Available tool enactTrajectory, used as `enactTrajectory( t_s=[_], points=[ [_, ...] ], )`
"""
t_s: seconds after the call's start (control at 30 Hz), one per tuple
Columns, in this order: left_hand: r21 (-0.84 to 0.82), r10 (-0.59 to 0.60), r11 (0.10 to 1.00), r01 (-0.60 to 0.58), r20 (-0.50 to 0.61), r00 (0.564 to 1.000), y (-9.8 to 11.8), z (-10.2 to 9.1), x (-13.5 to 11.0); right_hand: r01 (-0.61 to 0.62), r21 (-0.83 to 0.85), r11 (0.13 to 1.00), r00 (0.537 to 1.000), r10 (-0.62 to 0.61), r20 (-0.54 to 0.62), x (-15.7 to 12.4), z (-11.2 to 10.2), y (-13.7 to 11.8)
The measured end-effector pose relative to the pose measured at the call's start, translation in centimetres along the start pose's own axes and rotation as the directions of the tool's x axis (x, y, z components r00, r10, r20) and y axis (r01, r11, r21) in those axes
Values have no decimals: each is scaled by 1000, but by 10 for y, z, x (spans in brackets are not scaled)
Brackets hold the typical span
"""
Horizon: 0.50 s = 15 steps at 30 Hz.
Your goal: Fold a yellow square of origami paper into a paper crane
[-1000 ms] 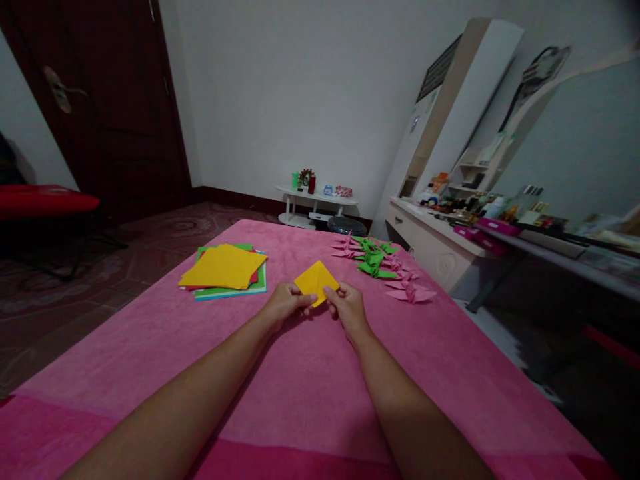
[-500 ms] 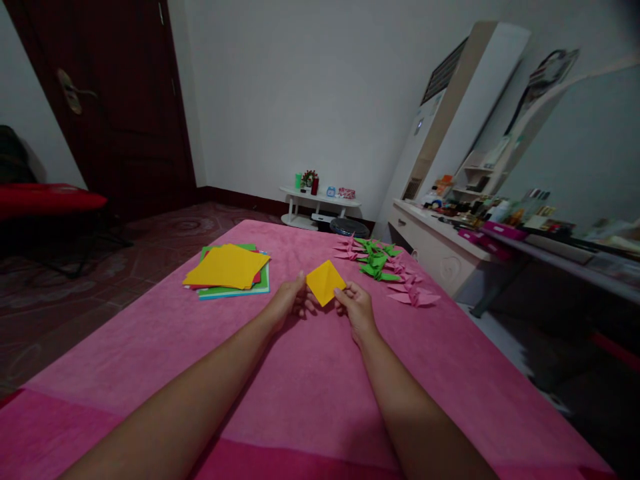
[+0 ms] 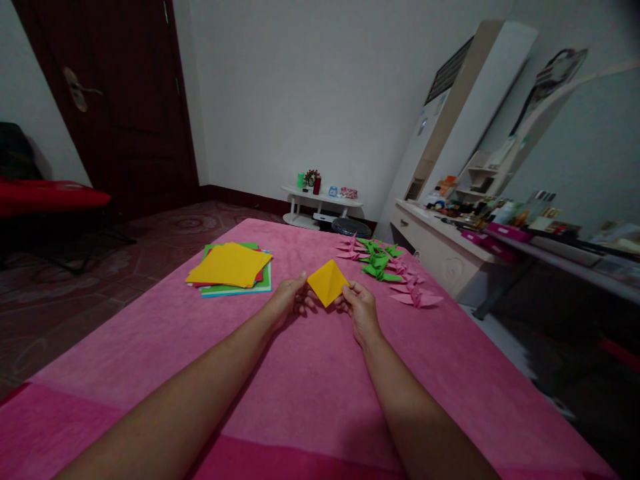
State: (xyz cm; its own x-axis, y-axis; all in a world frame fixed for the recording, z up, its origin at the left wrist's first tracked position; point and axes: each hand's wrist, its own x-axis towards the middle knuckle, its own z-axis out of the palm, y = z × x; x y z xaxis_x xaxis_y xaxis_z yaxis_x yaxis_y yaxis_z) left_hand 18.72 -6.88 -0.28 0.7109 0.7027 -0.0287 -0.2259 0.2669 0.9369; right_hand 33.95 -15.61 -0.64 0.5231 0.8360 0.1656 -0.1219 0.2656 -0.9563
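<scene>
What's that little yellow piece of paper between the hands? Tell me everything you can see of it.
The yellow paper is a small, plain, matte diamond with one corner pointing away from the person and a faint crease down its middle. The right hand pinches its right corner, thumb on top. The left hand is at its left corner; whether it grips is unclear. The paper is over the pink cloth.
</scene>
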Motion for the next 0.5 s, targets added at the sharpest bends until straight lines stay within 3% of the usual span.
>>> enactTrajectory(
  t_s=[0.3,0.5],
  points=[
    [127,109,987,-95,-108,988,-2,6,-2,-22,26,999,1000,22,3,-2,2,-1],
    [198,102,975,-101,4,995,0,9,-5,-46,64,997,998,43,53,-4,6,-1]
  ],
)
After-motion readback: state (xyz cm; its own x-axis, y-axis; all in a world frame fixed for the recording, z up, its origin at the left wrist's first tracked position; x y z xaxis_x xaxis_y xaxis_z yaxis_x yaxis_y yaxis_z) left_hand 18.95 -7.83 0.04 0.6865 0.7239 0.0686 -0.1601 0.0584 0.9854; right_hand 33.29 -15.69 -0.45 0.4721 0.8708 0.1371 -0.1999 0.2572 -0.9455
